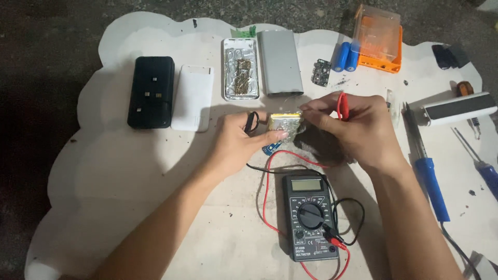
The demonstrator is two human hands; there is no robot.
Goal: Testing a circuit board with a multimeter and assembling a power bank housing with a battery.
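On top of the big white board (129,171) lie many things. At ten o'clock sits a black box (151,92), with a white cover (193,97) just beside it. At twelve o'clock lies a grey case (280,62), next to an open shell (241,69) with foil inside. At one o'clock stands an orange box (377,39), and two blue batteries (346,56) touch it. At six o'clock rests a black meter (310,217) with red and black wires. At three o'clock lies a blue soldering iron (429,179). In the middle, the left hand (239,145) holds a black probe (251,122) and pinches the silver battery pack (286,126). The right hand (358,129) grips a red probe (342,105), fingertips on the pack.
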